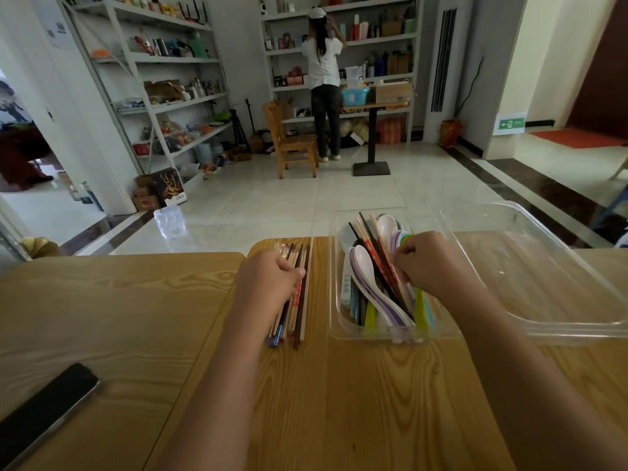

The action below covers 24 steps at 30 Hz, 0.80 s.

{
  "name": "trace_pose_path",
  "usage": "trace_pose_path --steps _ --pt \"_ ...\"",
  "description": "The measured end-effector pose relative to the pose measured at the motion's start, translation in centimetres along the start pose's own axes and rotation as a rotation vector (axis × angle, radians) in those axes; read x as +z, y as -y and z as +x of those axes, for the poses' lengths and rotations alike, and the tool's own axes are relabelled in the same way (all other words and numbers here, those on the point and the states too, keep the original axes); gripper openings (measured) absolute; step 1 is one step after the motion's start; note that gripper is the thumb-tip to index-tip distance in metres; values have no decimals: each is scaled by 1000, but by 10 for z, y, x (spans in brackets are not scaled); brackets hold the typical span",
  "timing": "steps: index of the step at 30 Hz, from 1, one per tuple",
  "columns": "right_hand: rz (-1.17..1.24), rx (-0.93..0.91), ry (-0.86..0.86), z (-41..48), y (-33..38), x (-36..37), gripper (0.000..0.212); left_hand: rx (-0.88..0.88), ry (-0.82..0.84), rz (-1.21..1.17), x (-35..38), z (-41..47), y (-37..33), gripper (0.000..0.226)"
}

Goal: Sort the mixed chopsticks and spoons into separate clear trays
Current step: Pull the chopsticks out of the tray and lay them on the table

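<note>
1. The left hand [268,277] lies on a chopstick bundle [300,300] on the table [373,385], its fingers curled down around the sticks.
2. The right hand [428,263] reaches into the narrow clear tray [334,300], its curled fingers pinching the red-patterned chopsticks [375,253].
3. Spoons [365,263] of several colours lie mixed with those chopsticks in that tray.
4. A large clear tray [560,300] sits just right of it.
5. A phone [47,413] lies at the table's near left.
</note>
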State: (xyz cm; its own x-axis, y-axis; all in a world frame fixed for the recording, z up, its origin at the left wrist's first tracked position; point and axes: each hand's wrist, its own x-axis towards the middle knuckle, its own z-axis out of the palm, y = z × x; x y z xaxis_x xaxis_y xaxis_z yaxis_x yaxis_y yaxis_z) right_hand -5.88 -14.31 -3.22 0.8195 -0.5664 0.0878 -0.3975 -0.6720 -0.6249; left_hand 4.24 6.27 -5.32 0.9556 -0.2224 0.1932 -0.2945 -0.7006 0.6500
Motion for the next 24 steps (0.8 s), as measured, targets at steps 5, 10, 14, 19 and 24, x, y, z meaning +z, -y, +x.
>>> trace_pose_path --steps 5,10,14,19,24 --pt "-182 -4 -55 1 0 16 11 29 133 -304 2 -12 -28 16" --pt "-329 6 -31 -10 2 27 17 59 254 -409 13 -22 -41 15" --pt "-285 28 -42 -7 0 28 16 69 275 -435 17 -23 -42 14" --pt "-233 25 -30 -3 -5 30 13 64 279 -459 16 -22 -41 15" --pt "-153 0 47 2 -8 28 18 53 280 -479 15 -21 -41 14"
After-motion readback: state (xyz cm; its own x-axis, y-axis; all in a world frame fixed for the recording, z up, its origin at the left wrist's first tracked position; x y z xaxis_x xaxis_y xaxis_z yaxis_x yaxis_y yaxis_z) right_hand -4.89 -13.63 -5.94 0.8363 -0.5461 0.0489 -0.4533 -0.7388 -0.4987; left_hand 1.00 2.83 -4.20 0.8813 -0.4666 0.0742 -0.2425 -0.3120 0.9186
